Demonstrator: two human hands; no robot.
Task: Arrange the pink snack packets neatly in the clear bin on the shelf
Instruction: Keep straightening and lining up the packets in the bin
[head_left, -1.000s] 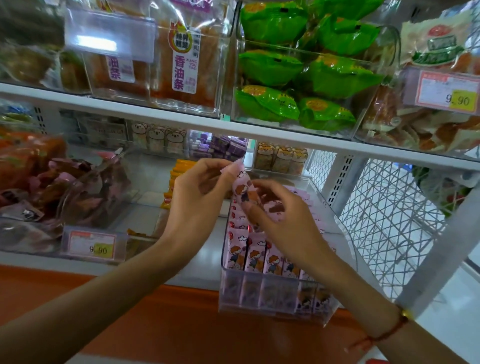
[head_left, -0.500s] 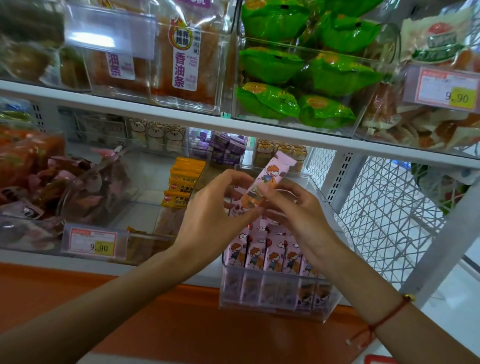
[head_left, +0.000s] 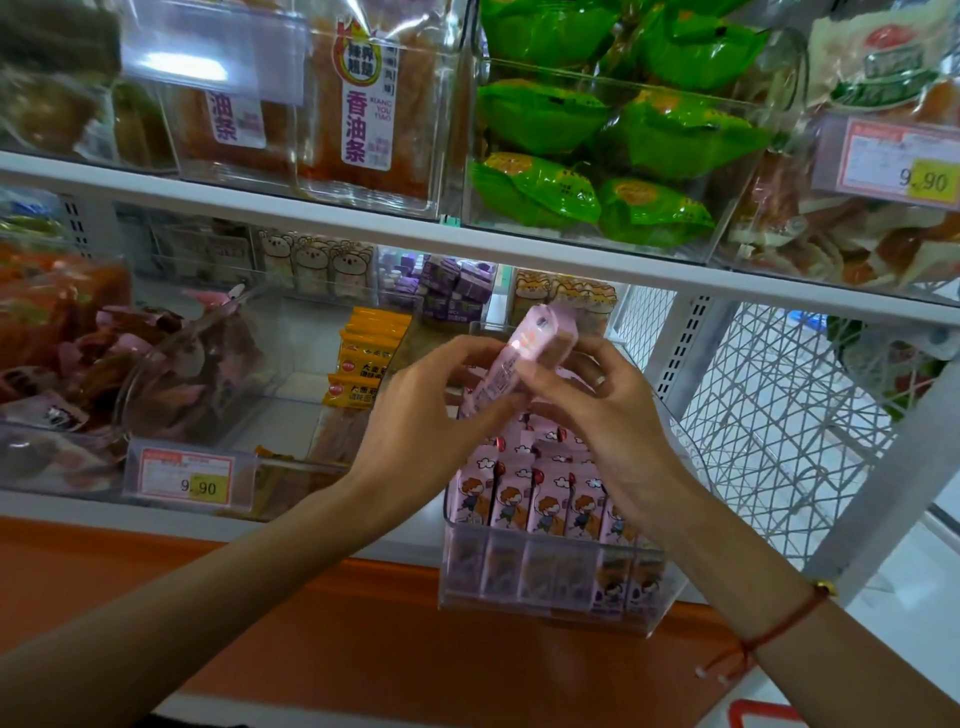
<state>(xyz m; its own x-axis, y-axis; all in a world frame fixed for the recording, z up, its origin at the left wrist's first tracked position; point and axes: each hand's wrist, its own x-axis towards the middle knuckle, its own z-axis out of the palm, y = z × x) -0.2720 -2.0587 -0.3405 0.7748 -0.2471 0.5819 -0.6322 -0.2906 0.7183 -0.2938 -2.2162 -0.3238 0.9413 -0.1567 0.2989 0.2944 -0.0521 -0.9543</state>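
Note:
A pink snack packet (head_left: 524, 353) is held tilted above the clear bin (head_left: 550, 597), its back side toward me. My left hand (head_left: 426, 426) pinches its lower end from the left. My right hand (head_left: 608, 415) grips it from the right, fingers curled round its middle. Below the hands, a row of upright pink packets (head_left: 540, 501) with a cartoon child stands at the bin's front, with more behind them partly hidden by my hands.
The bin juts over the orange shelf edge (head_left: 311, 597). Left of it sit a clear bin of dark pink packets (head_left: 171, 374), a 9.90 price tag (head_left: 187, 478) and yellow packets (head_left: 363, 358). Green packets (head_left: 597, 150) fill the upper shelf. A white wire rack (head_left: 769, 415) stands at right.
Both hands lifted one pink packet out of the bin and turned it over, so its back side now faces me. The hands have risen slightly.

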